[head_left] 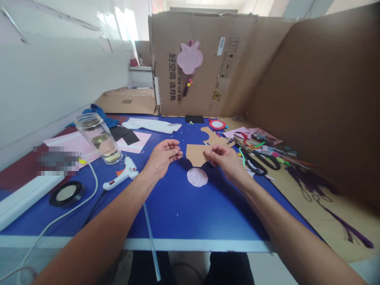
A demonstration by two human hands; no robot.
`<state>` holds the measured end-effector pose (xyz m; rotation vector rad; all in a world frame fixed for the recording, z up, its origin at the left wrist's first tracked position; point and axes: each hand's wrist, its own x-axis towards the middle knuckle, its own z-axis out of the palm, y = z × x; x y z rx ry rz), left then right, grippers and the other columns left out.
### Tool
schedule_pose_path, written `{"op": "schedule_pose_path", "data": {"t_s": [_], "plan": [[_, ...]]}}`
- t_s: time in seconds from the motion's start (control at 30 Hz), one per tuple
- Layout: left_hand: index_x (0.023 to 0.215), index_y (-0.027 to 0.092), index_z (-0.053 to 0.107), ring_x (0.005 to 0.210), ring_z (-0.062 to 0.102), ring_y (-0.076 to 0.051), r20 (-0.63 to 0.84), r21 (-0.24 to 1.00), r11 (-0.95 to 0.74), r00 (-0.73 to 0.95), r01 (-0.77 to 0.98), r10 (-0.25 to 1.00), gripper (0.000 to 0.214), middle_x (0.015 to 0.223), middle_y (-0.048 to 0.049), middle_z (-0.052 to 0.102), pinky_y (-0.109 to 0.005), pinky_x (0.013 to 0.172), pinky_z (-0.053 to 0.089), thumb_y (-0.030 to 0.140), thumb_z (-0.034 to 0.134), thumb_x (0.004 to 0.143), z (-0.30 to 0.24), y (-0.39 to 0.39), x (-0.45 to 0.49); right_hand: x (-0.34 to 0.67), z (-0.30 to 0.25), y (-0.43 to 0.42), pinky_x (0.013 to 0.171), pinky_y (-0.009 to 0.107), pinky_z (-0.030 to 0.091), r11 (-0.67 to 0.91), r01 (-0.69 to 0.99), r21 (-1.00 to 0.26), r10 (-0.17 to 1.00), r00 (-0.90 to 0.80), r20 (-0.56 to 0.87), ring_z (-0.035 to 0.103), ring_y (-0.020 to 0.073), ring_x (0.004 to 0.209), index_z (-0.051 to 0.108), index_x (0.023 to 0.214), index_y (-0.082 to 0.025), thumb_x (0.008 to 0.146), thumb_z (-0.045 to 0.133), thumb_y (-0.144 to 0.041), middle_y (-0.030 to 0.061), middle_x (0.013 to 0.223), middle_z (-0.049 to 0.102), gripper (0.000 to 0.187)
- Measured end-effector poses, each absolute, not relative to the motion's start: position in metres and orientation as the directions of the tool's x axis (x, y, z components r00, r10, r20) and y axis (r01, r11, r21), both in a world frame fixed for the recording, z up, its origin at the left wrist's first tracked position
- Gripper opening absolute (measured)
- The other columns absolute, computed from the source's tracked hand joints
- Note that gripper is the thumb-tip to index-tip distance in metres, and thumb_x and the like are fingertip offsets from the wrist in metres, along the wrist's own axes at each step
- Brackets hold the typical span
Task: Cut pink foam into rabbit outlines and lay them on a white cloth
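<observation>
My right hand (221, 158) pinches the right edge of a piece of brown cardboard (196, 154) with curved cut-outs at its lower corners, held just above the blue tabletop. To the left of the cardboard hovers my left hand (166, 156), its fingers loosely bent and apart, with nothing visible in them. A round, pale pink paper disc (197, 177) with drawn lines lies on the table just below the cardboard. Behind my right hand is another brown cardboard offcut (212, 136) with a curved edge. A white glue gun (121, 174) rests left of my left forearm.
A glass of pale liquid (103, 142) stands at the left near black tape (67, 193) and a white cable (89, 198). Large black-handled scissors (258, 160) lie among craft scraps on the right. Cardboard walls (204, 87) enclose the back and right. A clear glue stick (151, 241) overhangs the front edge.
</observation>
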<state>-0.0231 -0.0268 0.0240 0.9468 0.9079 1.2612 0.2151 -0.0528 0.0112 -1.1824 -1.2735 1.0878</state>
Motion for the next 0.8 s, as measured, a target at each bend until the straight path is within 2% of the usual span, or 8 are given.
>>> {"op": "schedule_pose_path", "data": {"t_s": [0.2,0.33,0.4,0.47,0.57,0.7,0.8], "plan": [[0.097,0.015,0.073,0.068,0.069,-0.011,-0.04,0.922,0.094,0.15,-0.375,0.988,0.027,0.077,0.0012,0.067,-0.027,0.076,0.059,-0.001,0.075,0.075,0.023,-0.027,-0.023,0.215,0.009,-0.052,0.056,0.029,0.04,0.111,0.066,-0.992,0.993,0.025,0.113,0.05,0.0134,0.059,0.067,0.079,-0.022,0.072,0.09,-0.057,-0.0009,0.069,0.061,0.043],[0.092,0.016,0.072,0.058,0.063,-0.011,-0.044,0.968,0.069,0.105,-0.243,0.993,0.01,0.068,0.0009,0.065,-0.025,0.063,0.055,0.016,0.079,0.085,0.022,-0.028,-0.023,0.213,0.008,-0.053,0.055,0.028,0.039,0.135,0.062,-0.989,0.991,-0.009,0.135,0.048,0.0122,0.057,0.068,0.08,-0.021,0.074,0.09,-0.057,-0.0014,0.067,0.061,0.042],[0.091,0.016,0.073,0.058,0.062,-0.011,-0.014,0.986,0.031,0.104,-0.163,0.994,0.014,0.069,-0.0001,0.066,-0.024,0.06,0.053,0.027,0.081,0.088,0.021,-0.03,-0.022,0.211,0.01,-0.055,0.055,0.028,0.041,0.138,0.052,-0.989,0.99,-0.042,0.136,0.049,0.0125,0.058,0.068,0.081,-0.021,0.075,0.09,-0.058,-0.0012,0.068,0.062,0.043],[0.095,0.016,0.076,0.067,0.067,-0.013,0.012,0.991,0.011,0.17,-0.133,0.985,0.023,0.081,-0.0036,0.073,-0.024,0.063,0.054,0.033,0.086,0.085,0.022,-0.032,-0.02,0.209,0.013,-0.057,0.056,0.028,0.045,0.135,0.032,-0.99,0.988,-0.075,0.132,0.051,0.013,0.059,0.068,0.081,-0.022,0.074,0.09,-0.058,-0.0009,0.068,0.063,0.044],[0.102,0.015,0.078,0.079,0.074,-0.017,-0.037,0.988,0.083,0.328,-0.129,0.944,0.035,0.099,-0.0097,0.08,-0.027,0.07,0.059,0.031,0.094,0.075,0.021,-0.036,-0.018,0.206,0.015,-0.059,0.058,0.029,0.049,0.125,-0.001,-0.992,0.987,-0.101,0.124,0.055,0.0135,0.059,0.068,0.082,-0.022,0.072,0.093,-0.059,-0.0006,0.069,0.065,0.045],[0.098,0.012,0.079,0.068,0.073,-0.016,-0.143,0.977,0.192,0.387,-0.091,0.911,0.028,0.089,-0.013,0.08,-0.028,0.066,0.061,0.026,0.093,0.077,0.018,-0.037,-0.017,0.207,0.013,-0.059,0.059,0.029,0.054,0.057,-0.021,-0.998,0.988,-0.141,0.06,0.061,0.0144,0.061,0.069,0.086,-0.022,0.068,0.096,-0.059,0.0002,0.075,0.069,0.048],[0.097,0.012,0.079,0.061,0.071,-0.014,-0.138,0.978,0.185,0.359,-0.099,0.923,0.024,0.086,-0.0122,0.08,-0.026,0.062,0.06,0.025,0.091,0.081,0.016,-0.035,-0.018,0.208,0.009,-0.056,0.059,0.028,0.056,0.007,-0.018,-1.0,0.982,-0.191,0.01,0.064,0.0142,0.062,0.069,0.085,-0.022,0.063,0.1,-0.055,0.0008,0.078,0.072,0.051]]}}
